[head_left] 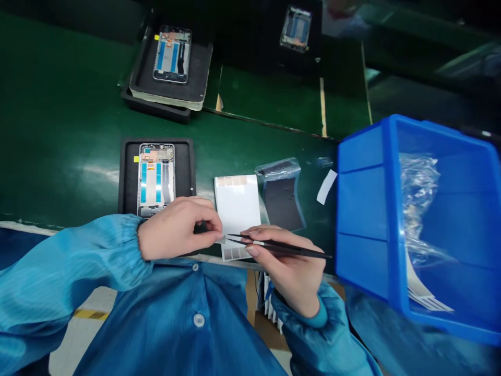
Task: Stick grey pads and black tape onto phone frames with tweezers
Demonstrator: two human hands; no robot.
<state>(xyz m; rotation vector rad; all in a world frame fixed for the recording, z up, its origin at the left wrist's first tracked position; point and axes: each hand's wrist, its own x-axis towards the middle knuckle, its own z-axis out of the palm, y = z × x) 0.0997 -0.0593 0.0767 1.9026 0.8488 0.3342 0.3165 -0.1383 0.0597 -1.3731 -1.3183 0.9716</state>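
My right hand (pixel 287 261) is closed around black tweezers (pixel 289 249), whose tips point left. Just by those tips, my left hand (pixel 186 224) pinches a small grey sticker (pixel 221 239) between thumb and forefinger. Whether the tips touch the sticker I cannot tell. Beneath both hands lies a white sticker sheet (pixel 238 206), with pinkish squares along its top edge and grey squares at its bottom. An opened phone (pixel 156 180) with blue strips and a yellow tab rests in a black tray (pixel 128 177) behind my left hand, which hides its lower corner.
A blue bin (pixel 366 209) on the right holds crumpled clear plastic (pixel 417 193) and white strips. A dark sheet in clear film (pixel 282 201) and a white strip (pixel 326 187) lie left of it. Further back are another opened phone (pixel 172 55) on stacked trays and one more (pixel 296 28).
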